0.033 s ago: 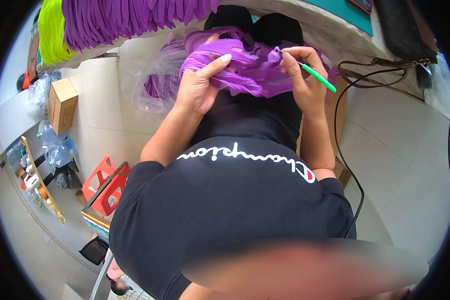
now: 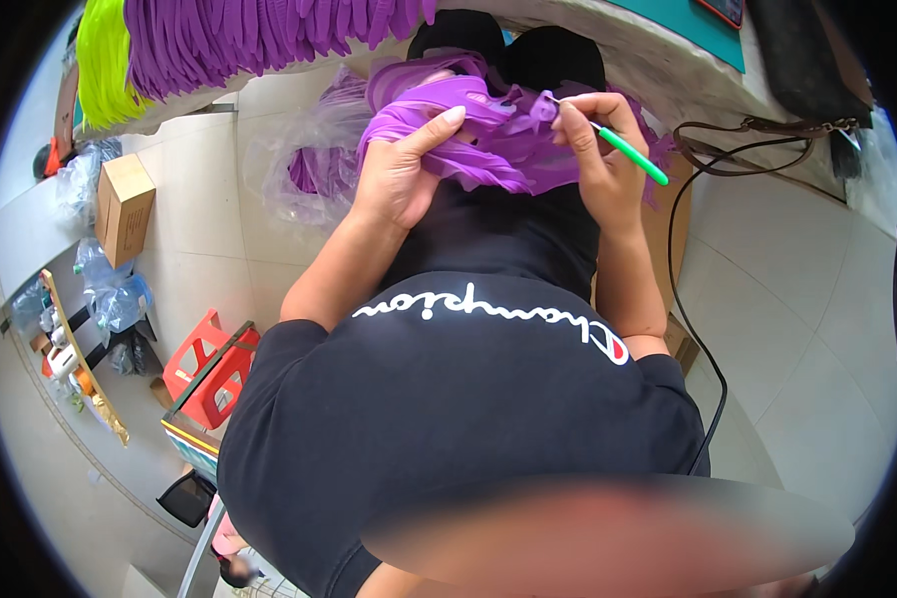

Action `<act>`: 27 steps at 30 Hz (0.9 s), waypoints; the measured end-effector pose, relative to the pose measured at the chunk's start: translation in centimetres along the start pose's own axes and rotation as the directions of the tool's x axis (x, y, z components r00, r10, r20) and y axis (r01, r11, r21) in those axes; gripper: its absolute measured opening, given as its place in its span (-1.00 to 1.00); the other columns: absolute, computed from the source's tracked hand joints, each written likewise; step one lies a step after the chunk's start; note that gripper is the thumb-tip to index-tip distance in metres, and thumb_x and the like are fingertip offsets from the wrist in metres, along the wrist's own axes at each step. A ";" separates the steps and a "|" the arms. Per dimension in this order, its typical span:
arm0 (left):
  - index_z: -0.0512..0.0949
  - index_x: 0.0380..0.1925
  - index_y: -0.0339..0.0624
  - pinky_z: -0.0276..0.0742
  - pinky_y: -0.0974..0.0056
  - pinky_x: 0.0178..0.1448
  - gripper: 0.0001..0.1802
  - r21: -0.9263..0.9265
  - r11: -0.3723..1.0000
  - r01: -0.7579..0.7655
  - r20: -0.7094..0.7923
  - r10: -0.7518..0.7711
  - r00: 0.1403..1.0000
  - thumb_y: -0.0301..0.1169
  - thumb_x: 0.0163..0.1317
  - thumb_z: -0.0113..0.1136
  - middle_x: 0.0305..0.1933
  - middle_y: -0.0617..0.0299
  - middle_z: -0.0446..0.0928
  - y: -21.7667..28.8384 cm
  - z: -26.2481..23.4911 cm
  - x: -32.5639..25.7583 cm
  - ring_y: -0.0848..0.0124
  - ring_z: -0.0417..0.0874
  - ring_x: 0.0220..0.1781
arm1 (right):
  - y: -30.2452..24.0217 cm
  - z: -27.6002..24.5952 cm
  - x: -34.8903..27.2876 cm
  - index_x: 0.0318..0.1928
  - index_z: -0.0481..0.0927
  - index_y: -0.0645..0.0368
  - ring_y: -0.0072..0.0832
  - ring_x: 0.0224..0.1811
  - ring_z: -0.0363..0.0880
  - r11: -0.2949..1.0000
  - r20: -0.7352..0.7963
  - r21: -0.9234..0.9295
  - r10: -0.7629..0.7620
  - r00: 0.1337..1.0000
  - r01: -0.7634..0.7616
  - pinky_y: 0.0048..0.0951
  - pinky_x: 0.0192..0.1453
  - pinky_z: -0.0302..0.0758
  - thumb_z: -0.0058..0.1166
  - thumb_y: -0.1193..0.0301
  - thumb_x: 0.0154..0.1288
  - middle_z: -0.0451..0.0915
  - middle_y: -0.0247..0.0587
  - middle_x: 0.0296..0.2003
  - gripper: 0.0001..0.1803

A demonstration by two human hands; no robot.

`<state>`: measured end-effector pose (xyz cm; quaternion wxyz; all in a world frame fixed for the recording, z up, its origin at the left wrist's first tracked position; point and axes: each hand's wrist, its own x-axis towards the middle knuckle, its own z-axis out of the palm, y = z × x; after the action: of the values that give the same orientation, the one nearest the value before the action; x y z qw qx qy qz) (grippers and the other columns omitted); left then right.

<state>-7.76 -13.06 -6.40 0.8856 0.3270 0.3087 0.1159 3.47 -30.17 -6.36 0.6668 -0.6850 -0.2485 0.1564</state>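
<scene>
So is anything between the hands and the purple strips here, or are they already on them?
Nothing visible stands between them. The left hand grips the bunch of purple strips directly, and the right hand pinches them too while holding a green-handled hook tool, its tip at the strips.

Purple fabric strips: uniform violet, lighter lilac where the strips fold. Hook tool: bright green handle, silver metal tip. T-shirt: black, with white script lettering and a small red-and-white emblem. Hanging fringe: purple. Adjacent fringe: neon yellow-green. Plastic bag: clear, purple contents showing through. Cardboard box: plain brown. Stool: red. Floor tiles: pale cream, grey joints. Cable: black. Surface mat: teal.
</scene>
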 end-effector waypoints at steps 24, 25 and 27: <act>0.54 -0.07 -0.26 0.55 0.31 -0.01 -0.69 0.067 0.998 -0.008 0.148 -0.002 0.989 -0.49 0.17 0.29 -0.17 0.21 0.63 -1.2 2.1 -0.7 0.44 0.64 -0.13 | 0.8 3.1 -0.4 -0.22 0.53 0.29 -0.45 -0.22 0.60 0.932 -0.066 0.358 -0.043 0.997 0.064 -0.49 -0.08 0.54 0.11 0.37 0.34 0.63 -0.11 -0.25 -0.80; 0.54 -0.07 -0.26 0.55 0.31 -0.01 -0.69 0.068 0.998 -0.008 0.149 -0.002 0.989 -0.49 0.17 0.29 -0.17 0.21 0.63 -1.2 2.2 -0.8 0.44 0.64 -0.13 | 0.9 3.1 -0.4 -0.22 0.54 0.29 -0.45 -0.23 0.60 0.931 -0.075 0.358 -0.049 0.996 0.073 -0.49 -0.08 0.54 0.12 0.37 0.34 0.63 -0.10 -0.24 -0.80; 0.55 -0.08 -0.26 0.55 0.31 -0.01 -0.70 0.084 0.996 -0.015 0.145 0.003 0.989 -0.49 0.17 0.29 -0.17 0.21 0.63 -1.2 2.2 -0.9 0.44 0.64 -0.13 | 0.9 3.1 -0.5 -0.23 0.54 0.29 -0.45 -0.23 0.60 0.931 -0.085 0.356 -0.054 0.995 0.081 -0.49 -0.08 0.54 0.12 0.38 0.33 0.63 -0.10 -0.24 -0.80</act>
<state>-7.06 -15.43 -5.42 0.8905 0.3732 0.2468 0.0826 1.47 -27.80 -7.50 0.7944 -0.5478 -0.2146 0.1508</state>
